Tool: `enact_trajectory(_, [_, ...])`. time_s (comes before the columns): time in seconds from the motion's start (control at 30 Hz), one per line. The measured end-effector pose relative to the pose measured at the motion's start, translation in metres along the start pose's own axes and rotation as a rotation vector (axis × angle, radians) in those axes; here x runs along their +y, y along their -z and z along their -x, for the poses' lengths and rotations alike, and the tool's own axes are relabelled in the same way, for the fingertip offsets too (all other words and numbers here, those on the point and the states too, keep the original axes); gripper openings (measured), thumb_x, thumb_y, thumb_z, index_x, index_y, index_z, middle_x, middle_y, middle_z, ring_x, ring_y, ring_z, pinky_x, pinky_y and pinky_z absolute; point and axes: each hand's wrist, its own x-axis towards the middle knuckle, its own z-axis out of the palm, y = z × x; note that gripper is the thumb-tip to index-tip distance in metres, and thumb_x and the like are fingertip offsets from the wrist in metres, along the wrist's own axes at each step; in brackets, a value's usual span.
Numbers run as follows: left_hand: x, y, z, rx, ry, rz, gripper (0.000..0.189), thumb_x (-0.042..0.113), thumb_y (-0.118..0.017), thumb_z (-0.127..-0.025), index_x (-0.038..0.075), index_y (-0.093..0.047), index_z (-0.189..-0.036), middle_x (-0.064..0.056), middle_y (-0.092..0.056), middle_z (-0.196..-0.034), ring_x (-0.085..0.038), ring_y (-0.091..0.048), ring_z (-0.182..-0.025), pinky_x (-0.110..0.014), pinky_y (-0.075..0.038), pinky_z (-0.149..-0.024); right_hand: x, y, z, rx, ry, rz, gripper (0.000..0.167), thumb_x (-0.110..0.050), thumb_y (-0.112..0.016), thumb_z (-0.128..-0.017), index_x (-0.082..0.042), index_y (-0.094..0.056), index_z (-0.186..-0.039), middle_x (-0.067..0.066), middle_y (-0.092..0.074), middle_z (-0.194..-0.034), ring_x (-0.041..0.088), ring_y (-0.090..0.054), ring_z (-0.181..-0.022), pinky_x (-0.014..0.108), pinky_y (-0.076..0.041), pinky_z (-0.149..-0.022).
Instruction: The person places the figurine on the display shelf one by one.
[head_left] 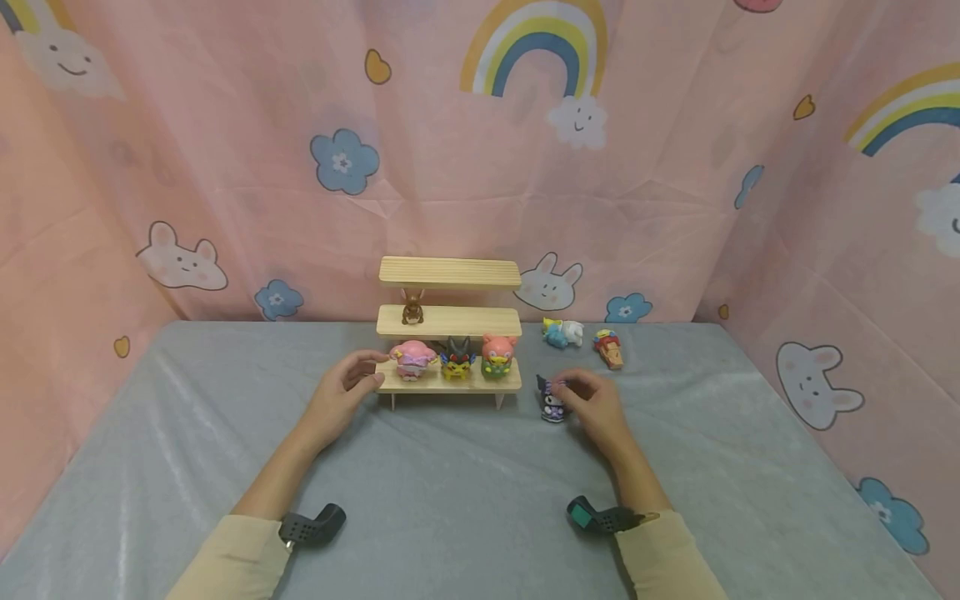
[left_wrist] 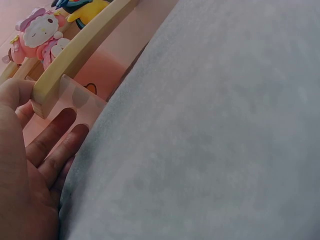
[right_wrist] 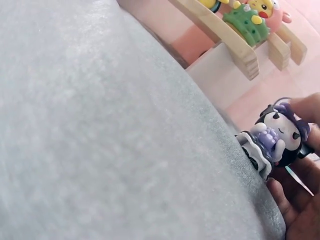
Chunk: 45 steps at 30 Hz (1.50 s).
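Observation:
A three-tier wooden display shelf [head_left: 448, 385] stands at the middle of the table. My left hand [head_left: 339, 398] holds the left end of its lowest board, thumb at the front corner; its other fingers hang loosely below in the left wrist view. My right hand [head_left: 596, 407] pinches a black, white and purple toy figurine [right_wrist: 272, 137] by its head, right of the shelf. The figurine is upright, its base at the cloth. On the lowest board sit a pink figurine [head_left: 413, 360], a dark-eared yellow figurine [head_left: 457, 360] and a pink-and-green figurine [head_left: 497, 357].
A brown figurine [head_left: 412, 307] sits on the middle board. Behind my right hand, a blue-and-white figurine [head_left: 562, 333] and a red-and-brown figurine [head_left: 608, 349] lie on the grey tablecloth [head_left: 450, 500]. A pink patterned curtain [head_left: 262, 167] hangs behind and at both sides.

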Motion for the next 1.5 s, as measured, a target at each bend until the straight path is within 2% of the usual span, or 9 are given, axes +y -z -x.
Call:
enact_trajectory(0.13, [0.0000, -0.0001, 0.0001, -0.005, -0.002, 0.004, 0.033, 0.022, -0.058, -0.103, 0.005, -0.059, -0.132, -0.017, -0.065, -0.131, -0.028, -0.059, -0.122, -0.046, -0.046, -0.105, 0.0022, -0.0003, -0.0003, -0.028, 0.013, 0.058, 0.024, -0.025, -0.073, -0.093, -0.006, -0.070, -0.108, 0.011, -0.069, -0.114, 0.017, -0.059, -0.105, 0.033, -0.048, -0.096])
enact_trajectory(0.27, [0.0001, -0.0002, 0.0002, -0.009, -0.003, 0.004, 0.033, 0.021, -0.058, -0.103, 0.005, -0.059, -0.132, -0.017, -0.066, -0.130, -0.028, -0.060, -0.121, -0.041, -0.048, -0.104, 0.0031, 0.0001, 0.0002, -0.042, 0.022, 0.033, 0.025, -0.026, -0.073, -0.093, -0.006, -0.070, -0.109, 0.011, -0.068, -0.114, 0.021, -0.058, -0.107, 0.039, -0.048, -0.098])
enact_trajectory(0.53, [-0.0002, 0.0004, 0.0001, -0.006, -0.006, 0.003, 0.033, 0.021, -0.058, -0.103, 0.006, -0.059, -0.132, -0.017, -0.066, -0.129, -0.027, -0.060, -0.121, -0.029, -0.048, -0.100, 0.0015, -0.0003, 0.0002, -0.043, -0.007, -0.002, 0.027, -0.030, -0.074, -0.093, -0.007, -0.071, -0.109, 0.010, -0.068, -0.114, 0.019, -0.058, -0.105, 0.034, -0.049, -0.095])
enact_trajectory(0.7, [0.0000, 0.0001, 0.0001, -0.004, -0.006, 0.001, 0.033, 0.021, -0.058, -0.103, 0.005, -0.059, -0.132, -0.017, -0.067, -0.127, -0.026, -0.060, -0.118, -0.024, -0.049, -0.097, 0.0008, 0.0007, 0.0002, -0.045, -0.024, -0.002, 0.029, -0.032, -0.073, -0.094, -0.007, -0.071, -0.110, 0.010, -0.069, -0.114, 0.018, -0.060, -0.102, 0.027, -0.050, -0.089])
enact_trajectory(1.23, [-0.0003, 0.0007, 0.0002, -0.006, -0.005, 0.017, 0.033, 0.021, -0.057, -0.103, 0.005, -0.059, -0.132, -0.018, -0.066, -0.127, -0.027, -0.060, -0.118, -0.025, -0.049, -0.097, 0.0000, 0.0016, -0.0002, -0.034, -0.047, -0.043, 0.034, -0.034, -0.073, -0.094, -0.005, -0.070, -0.112, 0.011, -0.068, -0.115, 0.014, -0.060, -0.098, 0.022, -0.051, -0.083])
enact_trajectory(1.5, [0.0010, 0.0009, 0.0013, -0.009, -0.006, 0.019, 0.033, 0.022, -0.058, -0.103, 0.006, -0.059, -0.132, -0.018, -0.066, -0.127, -0.027, -0.060, -0.118, -0.026, -0.049, -0.096, 0.0012, 0.0011, -0.0017, -0.009, -0.060, -0.102, 0.031, -0.030, -0.073, -0.094, -0.004, -0.070, -0.111, -0.001, -0.067, -0.105, 0.011, -0.061, -0.091, 0.022, -0.053, -0.078])
